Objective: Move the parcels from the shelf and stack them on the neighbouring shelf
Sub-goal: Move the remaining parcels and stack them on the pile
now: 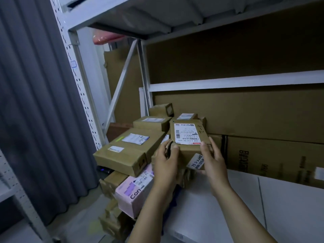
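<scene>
1. Room to move lies on the right, where the white shelf board (245,199) shows in a broad stretch from the stack to the near edge.
2. Flat cartons (271,155) lean along the back and close off that edge.
3. The left is tight: the parcel stack (129,151) crowds up to the perforated upright (78,95), with the grey curtain (35,111) just beyond.
4. The upper shelf (140,16) sits well above the stack.
5. The small brown parcel (188,135), label up, is at the stack's right end, above and right of the pink parcel (133,192).
6. The left hand (165,160) grips its torn near-left corner with the thumb on top.
7. The right hand (213,158) clamps the right side, thumb at the top edge beside the label.
8. Both hands hide the base, so I cannot tell whether it rests on the boxes beneath.
</scene>
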